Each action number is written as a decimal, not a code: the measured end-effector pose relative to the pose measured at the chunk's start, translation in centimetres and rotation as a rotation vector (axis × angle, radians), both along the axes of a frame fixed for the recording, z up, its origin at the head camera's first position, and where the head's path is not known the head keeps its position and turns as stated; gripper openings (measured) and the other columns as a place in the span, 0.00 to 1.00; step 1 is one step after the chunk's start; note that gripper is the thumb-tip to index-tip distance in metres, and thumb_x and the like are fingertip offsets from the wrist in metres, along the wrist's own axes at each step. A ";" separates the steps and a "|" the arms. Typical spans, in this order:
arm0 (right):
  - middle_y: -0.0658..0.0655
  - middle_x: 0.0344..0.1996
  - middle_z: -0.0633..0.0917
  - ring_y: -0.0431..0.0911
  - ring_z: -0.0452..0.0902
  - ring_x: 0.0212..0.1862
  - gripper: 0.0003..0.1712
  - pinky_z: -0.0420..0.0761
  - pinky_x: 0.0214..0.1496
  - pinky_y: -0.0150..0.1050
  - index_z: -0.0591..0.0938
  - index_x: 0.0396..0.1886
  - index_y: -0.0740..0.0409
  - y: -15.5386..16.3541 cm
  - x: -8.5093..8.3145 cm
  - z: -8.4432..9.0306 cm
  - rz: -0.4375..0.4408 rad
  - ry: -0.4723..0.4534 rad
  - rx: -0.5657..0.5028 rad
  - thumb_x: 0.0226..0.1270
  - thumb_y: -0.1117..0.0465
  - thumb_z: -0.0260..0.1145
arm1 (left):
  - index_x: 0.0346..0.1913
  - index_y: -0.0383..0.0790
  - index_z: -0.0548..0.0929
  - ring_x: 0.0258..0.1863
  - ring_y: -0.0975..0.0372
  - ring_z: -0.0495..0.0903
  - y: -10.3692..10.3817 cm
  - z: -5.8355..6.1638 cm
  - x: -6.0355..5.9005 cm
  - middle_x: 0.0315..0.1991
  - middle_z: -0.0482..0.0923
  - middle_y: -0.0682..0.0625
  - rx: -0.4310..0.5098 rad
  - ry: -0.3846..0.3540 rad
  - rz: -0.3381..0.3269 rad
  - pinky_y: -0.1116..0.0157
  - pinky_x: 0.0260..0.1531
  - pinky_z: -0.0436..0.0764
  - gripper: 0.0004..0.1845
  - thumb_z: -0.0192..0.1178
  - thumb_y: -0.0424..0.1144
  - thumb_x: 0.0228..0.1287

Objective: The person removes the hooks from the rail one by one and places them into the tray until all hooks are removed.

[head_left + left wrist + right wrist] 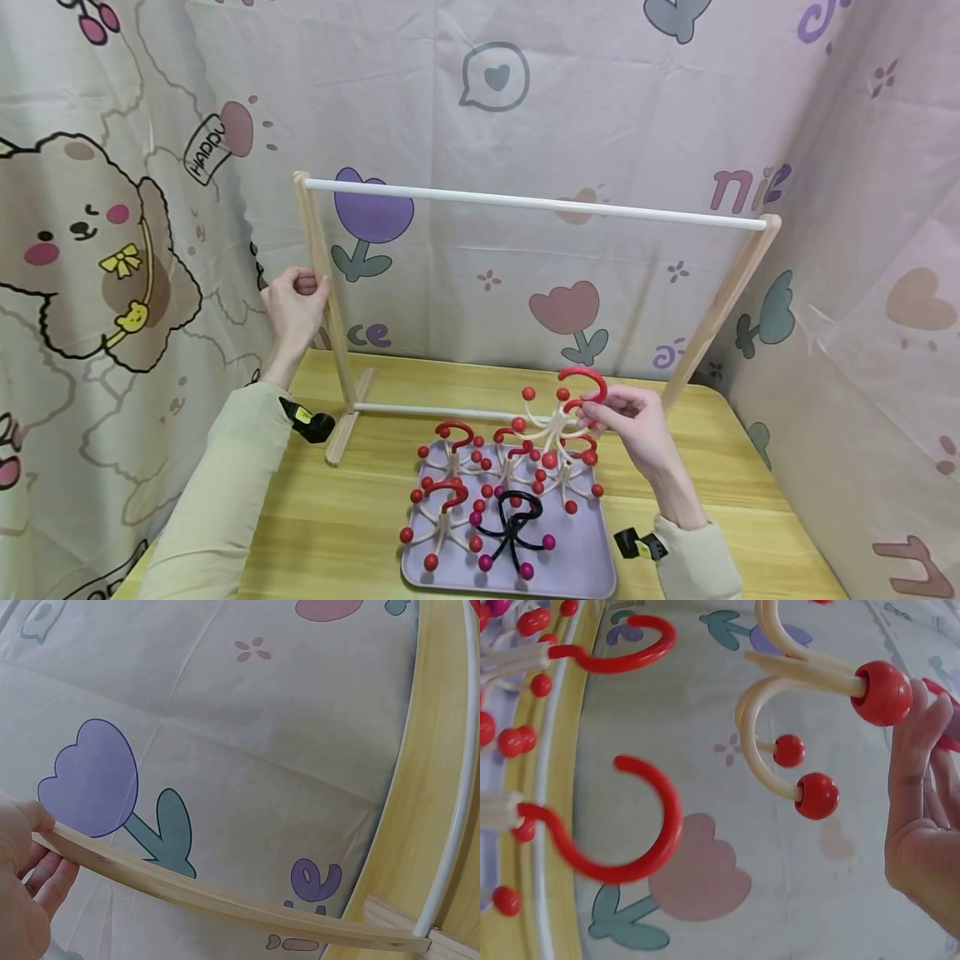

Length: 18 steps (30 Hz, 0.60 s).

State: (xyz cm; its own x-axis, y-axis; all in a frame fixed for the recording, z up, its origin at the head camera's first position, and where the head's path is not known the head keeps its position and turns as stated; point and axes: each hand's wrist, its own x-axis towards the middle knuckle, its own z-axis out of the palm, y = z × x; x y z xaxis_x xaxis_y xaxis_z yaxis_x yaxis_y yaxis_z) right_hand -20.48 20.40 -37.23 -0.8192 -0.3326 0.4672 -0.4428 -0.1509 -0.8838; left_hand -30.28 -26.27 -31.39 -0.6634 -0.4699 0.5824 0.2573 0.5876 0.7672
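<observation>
My left hand pinches the left wooden upright of a rack partway up; in the left wrist view its thumb and fingers lie on either side of the wood. With my right hand I hold a rotating hook hanger by its red hook, raised above the far side of the lilac tray. Its cream curved arms end in red balls. Several similar red-hooked hangers stand on the tray, along with a black hanger tipped with magenta balls.
The rack's white top bar spans between the uprights, and a lower white bar runs near the table. The right upright leans outward beyond my right hand. A printed curtain hangs behind the wooden table.
</observation>
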 end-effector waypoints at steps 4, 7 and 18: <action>0.50 0.32 0.92 0.41 0.89 0.32 0.16 0.87 0.33 0.35 0.88 0.38 0.61 1.3 0.7 -1.2 0.048 0.007 0.004 0.67 0.80 0.58 | 0.44 0.28 0.86 0.26 0.81 0.69 0.0 0.0 0.0 0.37 0.85 0.36 -0.002 -0.002 -0.001 0.80 0.34 0.68 0.12 0.62 0.36 0.66; 0.51 0.33 0.92 0.41 0.90 0.33 0.18 0.88 0.34 0.36 0.88 0.38 0.60 2.3 1.2 -2.0 0.063 -0.016 0.023 0.66 0.82 0.58 | 0.44 0.28 0.86 0.25 0.82 0.68 0.0 0.0 0.0 0.37 0.86 0.35 -0.003 0.004 -0.001 0.81 0.33 0.68 0.12 0.62 0.36 0.66; 0.53 0.34 0.93 0.41 0.90 0.35 0.16 0.88 0.38 0.40 0.88 0.40 0.68 5.6 2.1 -5.4 0.183 -0.111 0.082 0.64 0.83 0.57 | 0.45 0.27 0.86 0.23 0.84 0.69 0.1 0.0 0.1 0.37 0.86 0.34 -0.006 0.011 -0.004 0.84 0.28 0.69 0.12 0.62 0.35 0.66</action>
